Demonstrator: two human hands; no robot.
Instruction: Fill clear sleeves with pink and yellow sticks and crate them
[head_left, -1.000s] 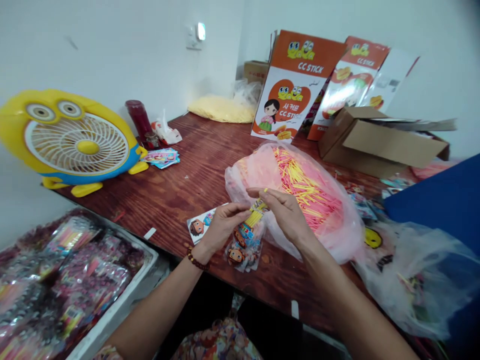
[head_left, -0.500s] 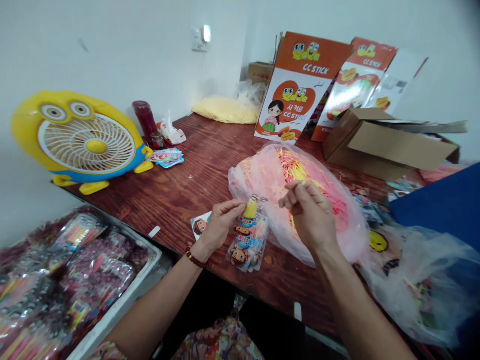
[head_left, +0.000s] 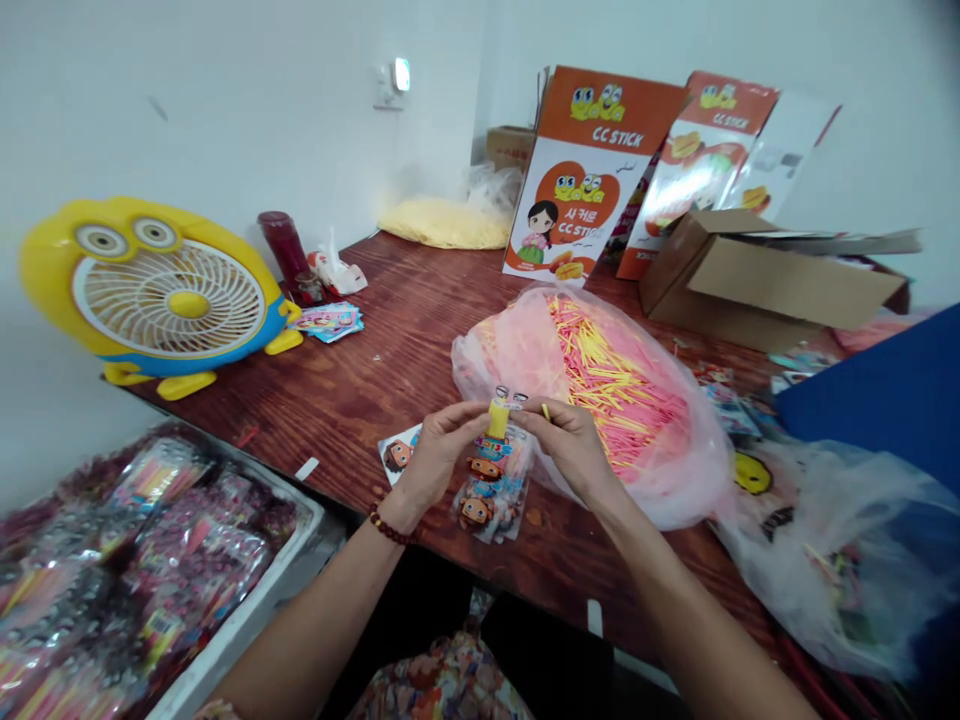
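Note:
My left hand [head_left: 444,445], with a beaded bracelet at the wrist, pinches a small clear packet [head_left: 498,415] with yellow sticks inside. My right hand [head_left: 566,440] has its fingers closed at the packet's right upper edge, and a short yellow piece [head_left: 545,410] shows at its fingertips. Below the hands, clear printed packets [head_left: 491,500] with cartoon faces lie on the brown wooden table [head_left: 322,410]. Behind my right hand sits a big translucent bag [head_left: 502,350] full of pink and yellow sticks [head_left: 607,370].
A yellow fan [head_left: 180,300] stands at the left. Filled packets lie in a white-rimmed box [head_left: 300,515] at lower left. Printed cartons [head_left: 581,190] and an open cardboard box [head_left: 750,290] are at the back right. A clear plastic bag [head_left: 847,540] hangs at the right edge.
My right hand has moved left and down from over the stick bag to the small packet beside my left hand. The view has shifted slightly.

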